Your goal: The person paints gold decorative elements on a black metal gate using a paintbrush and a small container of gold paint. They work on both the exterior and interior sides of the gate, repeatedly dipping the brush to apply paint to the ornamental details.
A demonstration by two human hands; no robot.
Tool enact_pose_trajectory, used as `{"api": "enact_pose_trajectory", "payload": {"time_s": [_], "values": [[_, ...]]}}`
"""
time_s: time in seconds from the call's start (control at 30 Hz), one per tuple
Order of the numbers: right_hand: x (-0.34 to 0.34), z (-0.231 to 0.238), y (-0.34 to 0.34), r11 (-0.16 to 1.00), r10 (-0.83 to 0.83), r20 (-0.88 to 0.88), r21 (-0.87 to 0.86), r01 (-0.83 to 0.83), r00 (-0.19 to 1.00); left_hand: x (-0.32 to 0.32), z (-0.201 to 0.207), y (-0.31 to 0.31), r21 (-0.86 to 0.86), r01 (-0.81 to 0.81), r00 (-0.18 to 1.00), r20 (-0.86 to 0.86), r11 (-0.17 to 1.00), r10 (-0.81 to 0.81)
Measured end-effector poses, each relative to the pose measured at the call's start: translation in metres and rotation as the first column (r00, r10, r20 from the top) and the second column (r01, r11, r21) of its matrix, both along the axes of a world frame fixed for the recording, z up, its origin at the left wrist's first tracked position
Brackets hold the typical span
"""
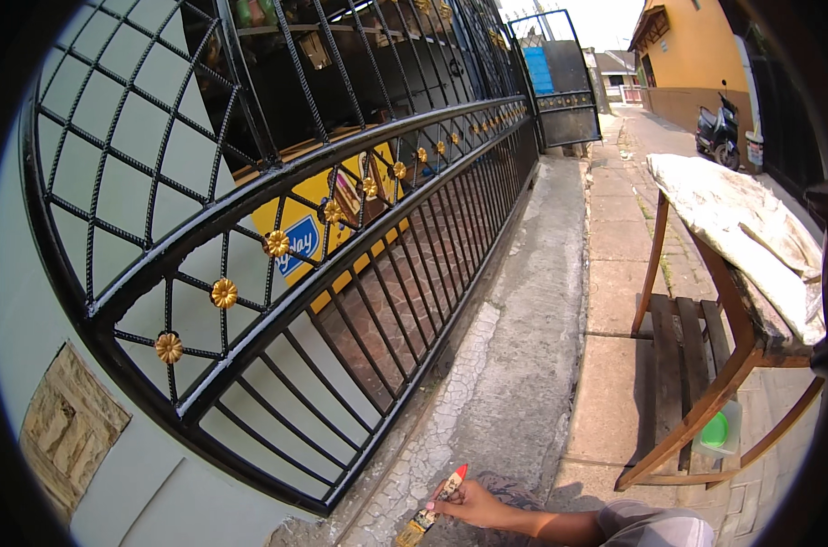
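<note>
Gripping a red-handled paintbrush (437, 503) at the bottom centre of the frame, the right hand (473, 503) is clenched around the handle, bristles aimed down-left toward the cracked concrete strip (514, 365) just beside the foot of the black iron gate (341, 273). The left hand is out of view. Gold flower ornaments (223, 293) dot the gate's curved rails. At the right stands a wooden surface (705, 401) with a green-lidded container (716, 431) beneath it. Judging from the low grip, bristles could drag on the gritty concrete, and any paint on them could smear it.
</note>
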State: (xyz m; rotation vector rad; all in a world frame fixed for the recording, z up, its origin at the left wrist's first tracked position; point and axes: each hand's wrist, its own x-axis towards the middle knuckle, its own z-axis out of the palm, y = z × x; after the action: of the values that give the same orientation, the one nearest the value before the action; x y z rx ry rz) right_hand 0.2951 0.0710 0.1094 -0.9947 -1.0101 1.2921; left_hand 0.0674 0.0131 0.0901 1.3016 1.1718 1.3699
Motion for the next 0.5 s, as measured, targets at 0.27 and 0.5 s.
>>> {"api": "enact_pose_trajectory", "payload": {"time_s": [0.27,0.5], "values": [[-0.004,-0.0007,0.0023,0.999,0.042,-0.069,0.012,-0.042,0.997,0.0001,0.0073,-0.0015,-0.06,0.021,0.999,0.047,0.998,-0.018],[-0.0011,-0.0015,-0.0008,0.995,0.063,0.059,-0.085,-0.058,0.996,0.0012,0.0059,-0.0032,-0.061,0.051,0.996,0.074,0.997,-0.046]]}}
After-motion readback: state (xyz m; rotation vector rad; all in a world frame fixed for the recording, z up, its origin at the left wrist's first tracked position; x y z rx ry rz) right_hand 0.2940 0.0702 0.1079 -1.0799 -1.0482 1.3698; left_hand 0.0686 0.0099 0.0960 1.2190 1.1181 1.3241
